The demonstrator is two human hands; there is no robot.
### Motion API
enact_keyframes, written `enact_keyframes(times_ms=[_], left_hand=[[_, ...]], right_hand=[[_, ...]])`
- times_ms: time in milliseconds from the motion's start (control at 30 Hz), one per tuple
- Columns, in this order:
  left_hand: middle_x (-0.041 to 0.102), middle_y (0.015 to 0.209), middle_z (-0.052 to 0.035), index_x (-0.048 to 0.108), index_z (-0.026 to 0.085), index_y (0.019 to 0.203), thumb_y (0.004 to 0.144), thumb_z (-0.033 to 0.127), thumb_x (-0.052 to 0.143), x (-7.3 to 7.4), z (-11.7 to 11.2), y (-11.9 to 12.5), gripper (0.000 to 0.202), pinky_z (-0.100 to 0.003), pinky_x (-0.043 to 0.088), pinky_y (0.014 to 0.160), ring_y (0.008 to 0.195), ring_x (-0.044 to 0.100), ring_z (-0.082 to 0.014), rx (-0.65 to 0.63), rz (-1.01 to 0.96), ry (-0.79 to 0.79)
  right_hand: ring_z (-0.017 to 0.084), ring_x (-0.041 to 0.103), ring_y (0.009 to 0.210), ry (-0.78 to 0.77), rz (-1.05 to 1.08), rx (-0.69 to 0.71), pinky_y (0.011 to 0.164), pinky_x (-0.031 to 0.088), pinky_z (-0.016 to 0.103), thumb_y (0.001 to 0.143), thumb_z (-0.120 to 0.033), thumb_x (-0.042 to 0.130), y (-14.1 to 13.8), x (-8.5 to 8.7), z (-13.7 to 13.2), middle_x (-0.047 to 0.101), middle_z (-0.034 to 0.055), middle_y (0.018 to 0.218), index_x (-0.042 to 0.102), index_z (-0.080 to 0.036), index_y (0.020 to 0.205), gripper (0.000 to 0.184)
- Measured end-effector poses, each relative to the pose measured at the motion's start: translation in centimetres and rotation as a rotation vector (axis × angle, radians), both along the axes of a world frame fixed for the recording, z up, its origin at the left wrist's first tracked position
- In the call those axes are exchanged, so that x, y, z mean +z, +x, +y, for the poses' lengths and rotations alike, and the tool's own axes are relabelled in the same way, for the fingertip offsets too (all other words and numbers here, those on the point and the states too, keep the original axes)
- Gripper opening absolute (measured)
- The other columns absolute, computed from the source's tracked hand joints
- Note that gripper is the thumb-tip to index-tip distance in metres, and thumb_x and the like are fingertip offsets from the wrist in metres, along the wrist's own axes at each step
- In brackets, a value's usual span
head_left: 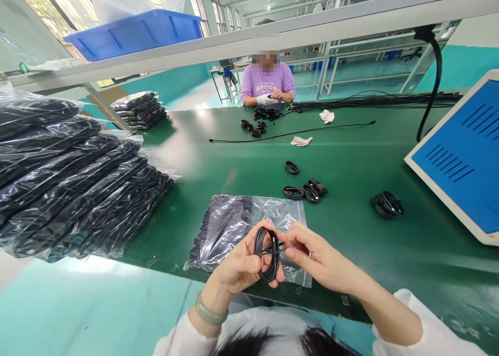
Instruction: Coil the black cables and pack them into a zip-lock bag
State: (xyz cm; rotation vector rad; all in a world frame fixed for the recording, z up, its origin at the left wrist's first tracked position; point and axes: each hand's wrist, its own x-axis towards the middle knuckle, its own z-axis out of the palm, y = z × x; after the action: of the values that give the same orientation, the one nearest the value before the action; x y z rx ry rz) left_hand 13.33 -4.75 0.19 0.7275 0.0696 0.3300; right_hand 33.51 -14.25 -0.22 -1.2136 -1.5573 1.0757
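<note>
My left hand (239, 265) grips a small coil of black cable (267, 254), held upright above the near edge of the green table (218, 163). My right hand (312, 254) pinches a thin black tie at the coil's right side. Beneath both hands lies a clear plastic bag (230, 226) partly filled with black ties. Several finished black coils (307, 189) lie further out on the table, and another coil (388, 205) sits to the right.
Stacked clear bags of black cables (74, 184) fill the left side. A blue-and-white panel (463, 163) stands at right. Across the table a person in a purple shirt (267, 83) handles coils beside long cables (370, 101). A blue bin (136, 31) sits on the overhead shelf.
</note>
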Motion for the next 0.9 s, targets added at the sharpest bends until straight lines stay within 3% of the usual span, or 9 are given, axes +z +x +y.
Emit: enact_keyframes(times_ms=[167,267,333,467,600,733,900], left_hand=[[0.063,0.125,-0.0071,0.054,0.032,0.126,0.076,0.027,0.083,-0.3,0.0,-0.1,0.058,-0.023,0.061,0.060,0.081,0.075,-0.0203,0.003,0.033,-0.001],[0.062,0.128,-0.0077,0.054,0.031,0.125,0.076,0.026,0.083,-0.5,0.0,0.0,0.058,-0.024,0.062,0.062,0.082,0.075,-0.0199,0.001,0.066,-0.016],[0.059,0.134,-0.0078,0.055,0.031,0.125,0.076,0.026,0.083,-0.5,-0.1,0.0,0.057,-0.024,0.062,0.063,0.082,0.076,-0.0197,0.005,0.072,-0.027],[0.057,0.137,-0.0072,0.055,0.031,0.126,0.078,0.030,0.081,-0.6,-0.4,0.0,0.054,-0.023,0.062,0.062,0.081,0.076,-0.0195,0.035,0.071,-0.040],[0.058,0.135,-0.0061,0.056,0.032,0.126,0.080,0.033,0.079,-0.6,-0.7,0.1,0.051,-0.020,0.060,0.060,0.080,0.075,-0.0179,0.094,0.089,-0.043],[0.058,0.137,-0.0070,0.056,0.032,0.127,0.081,0.033,0.078,-0.4,-1.0,0.2,0.051,-0.020,0.059,0.060,0.080,0.074,-0.0171,0.104,0.088,-0.052],[0.059,0.136,-0.0064,0.055,0.032,0.127,0.081,0.033,0.078,-0.3,-1.1,0.5,0.052,-0.020,0.057,0.058,0.080,0.074,-0.0173,0.086,0.062,-0.045]], right_hand=[[0.015,0.055,0.079,-0.251,0.449,0.245,0.075,0.044,0.030,0.097,-0.056,0.055,0.0,0.5,-0.3,0.060,0.0019,0.094,0.049,-0.024,0.094,0.032],[0.017,0.061,0.088,-0.164,0.481,0.212,0.089,0.045,0.035,0.098,-0.050,0.057,-0.6,1.2,-0.5,0.066,0.0019,0.090,0.049,-0.024,0.089,0.028],[0.015,0.060,0.083,-0.005,0.357,0.075,0.087,0.045,0.033,0.098,-0.042,0.059,-1.0,1.4,-0.8,0.064,-0.0002,0.083,0.053,-0.024,0.084,0.024],[0.012,0.048,0.062,0.437,-0.086,-0.240,0.059,0.037,0.026,0.096,-0.017,0.060,-1.8,0.4,-1.2,0.055,-0.0031,0.070,0.062,-0.023,0.087,0.011],[0.011,0.045,0.057,0.806,-0.482,-0.431,0.056,0.033,0.027,0.090,-0.004,0.063,-2.6,-1.1,-1.4,0.056,-0.0030,0.066,0.059,-0.019,0.091,0.016],[0.011,0.042,0.054,0.896,-0.635,-0.568,0.054,0.032,0.028,0.090,-0.005,0.065,-3.2,-1.7,-1.2,0.054,-0.0034,0.062,0.056,-0.019,0.087,0.017],[0.012,0.044,0.053,0.879,-0.640,-0.639,0.054,0.034,0.027,0.093,-0.008,0.063,-4.2,-2.5,-1.1,0.053,-0.0032,0.061,0.054,-0.020,0.086,0.016]])
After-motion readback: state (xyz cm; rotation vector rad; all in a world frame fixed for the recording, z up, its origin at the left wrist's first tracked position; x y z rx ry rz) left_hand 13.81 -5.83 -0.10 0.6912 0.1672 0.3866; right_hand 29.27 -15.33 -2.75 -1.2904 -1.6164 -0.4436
